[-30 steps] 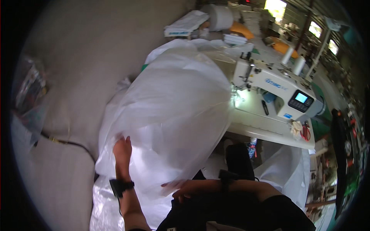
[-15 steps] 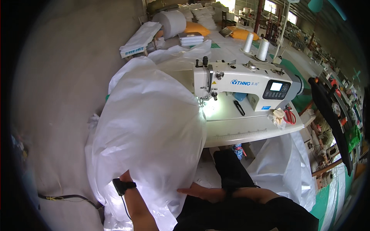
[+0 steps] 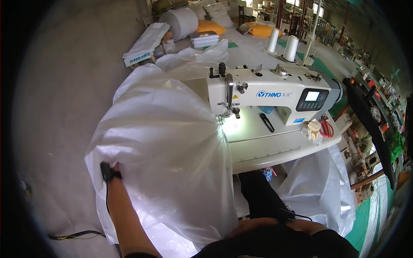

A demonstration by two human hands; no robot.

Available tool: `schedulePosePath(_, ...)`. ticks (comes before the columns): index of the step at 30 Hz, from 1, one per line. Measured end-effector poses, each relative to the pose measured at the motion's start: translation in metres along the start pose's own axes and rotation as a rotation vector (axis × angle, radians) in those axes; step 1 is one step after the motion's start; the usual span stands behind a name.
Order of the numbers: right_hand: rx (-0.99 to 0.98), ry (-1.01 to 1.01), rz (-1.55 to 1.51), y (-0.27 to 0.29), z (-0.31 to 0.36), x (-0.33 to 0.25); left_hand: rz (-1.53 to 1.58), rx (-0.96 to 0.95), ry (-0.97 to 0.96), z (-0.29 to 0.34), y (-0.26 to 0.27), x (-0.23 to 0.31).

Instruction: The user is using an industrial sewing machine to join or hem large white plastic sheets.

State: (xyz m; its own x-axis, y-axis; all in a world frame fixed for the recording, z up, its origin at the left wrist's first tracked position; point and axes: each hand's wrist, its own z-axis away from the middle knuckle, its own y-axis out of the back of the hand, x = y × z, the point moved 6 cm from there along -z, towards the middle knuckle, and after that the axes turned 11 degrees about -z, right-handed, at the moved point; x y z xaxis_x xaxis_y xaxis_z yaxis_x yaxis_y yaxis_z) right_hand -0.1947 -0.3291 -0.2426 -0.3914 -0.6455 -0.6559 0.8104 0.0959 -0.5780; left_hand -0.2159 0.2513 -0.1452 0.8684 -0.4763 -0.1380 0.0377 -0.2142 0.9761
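Observation:
A big white plastic sheet (image 3: 167, 146) bulges up from my lap to the needle area of a white sewing machine (image 3: 258, 101), where it is gathered in creases beside the lit needle. My left hand (image 3: 117, 167), with a black band and cable at the wrist, reaches into the sheet's left side. Folds cover its fingers, so its grip does not show. My right forearm (image 3: 254, 224) lies bent across my lap at the sheet's near right edge. The sheet hides the right hand.
On the machine table (image 3: 275, 148) lie a black cutter (image 3: 266, 123) and red-handled scissors (image 3: 327, 129). Two white thread cones (image 3: 291, 48) stand behind the machine. More white sheeting (image 3: 318, 189) hangs below the table at right. A large white roll (image 3: 180, 23) sits at the back.
My left hand has moved left and farther away, pulling the sheet's side outward. My right hand, visible before at the sheet's edge, has gone behind the sheet.

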Motion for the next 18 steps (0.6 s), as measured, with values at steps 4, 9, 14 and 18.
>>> schedulePosePath(4, 0.269, 0.147, -0.157, -0.009, 0.011, -0.053, -0.125, -0.089, -0.031, -0.007, 0.020, 0.024)
schedulePosePath(9, 0.521, 0.347, -0.426, 0.026, 0.017, -0.055, -0.243, -0.135, -0.140, 0.082, 0.094, 0.089)
schedulePosePath(14, 0.560, 0.454, -0.380, 0.038, -0.006, -0.035, 0.547, 0.232, -0.561, 0.258, 0.158, 0.160)
schedulePosePath(18, 0.364, 0.411, -0.274, 0.003, -0.011, -0.045, 0.236, 0.193, -0.441, 0.302, 0.130, 0.164)
